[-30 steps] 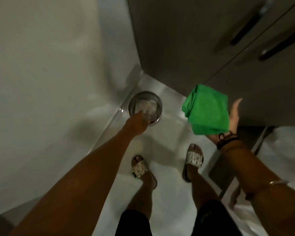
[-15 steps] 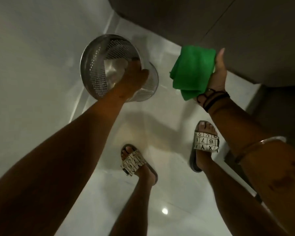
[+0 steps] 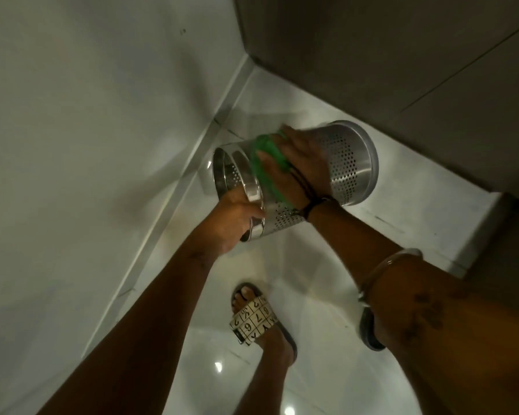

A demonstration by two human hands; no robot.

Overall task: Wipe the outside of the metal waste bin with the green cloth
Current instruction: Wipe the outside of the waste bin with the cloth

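Observation:
The perforated metal waste bin (image 3: 349,163) is held on its side in the air above the floor, its open mouth facing left and its base to the right. My left hand (image 3: 232,217) grips the rim at the mouth. My right hand (image 3: 300,163) lies flat on the bin's upper side and presses the green cloth (image 3: 267,166) against the metal. Most of the cloth is hidden under that hand.
A pale wall (image 3: 87,145) runs along the left. Dark cabinet fronts (image 3: 372,55) close off the back and right. Below is a glossy white tiled floor (image 3: 327,324), with my sandalled left foot (image 3: 256,320) in the middle and my right foot partly behind my right arm.
The bin went from standing on the floor to lifted and turned on its side. My right hand brought the cloth across from the right and laid it on the bin's outside.

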